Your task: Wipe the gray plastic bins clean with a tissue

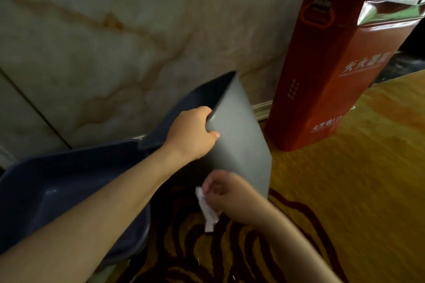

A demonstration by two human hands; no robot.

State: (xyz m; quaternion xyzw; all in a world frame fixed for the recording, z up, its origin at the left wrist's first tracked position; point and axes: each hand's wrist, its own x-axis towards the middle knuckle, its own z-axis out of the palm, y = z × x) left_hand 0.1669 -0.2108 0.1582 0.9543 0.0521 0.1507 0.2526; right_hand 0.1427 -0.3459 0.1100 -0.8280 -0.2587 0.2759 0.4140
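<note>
A gray plastic bin stands tipped on its side on the carpet, its flat gray outer face turned toward the camera and its dark open inside facing left toward the wall. The left hand grips the bin's upper rim, fingers curled over the edge into the opening and the thumb pressed on the gray face. Just below the bin's lower corner, the right hand is closed around a crumpled white tissue, which hangs down from the fingers and is a little blurred; whether it touches the bin cannot be told.

To the left, partly under the left forearm, sits a second bin, open side up, its dark bluish-gray inside showing and its rim close to the tipped bin. Both lie on the yellow carpet with a dark red swirling pattern.

Behind them rises a pale marble wall with brownish veins. At the right, against the wall and well clear of the hands, stands a tall red box with white lettering on its side and a shiny top.
</note>
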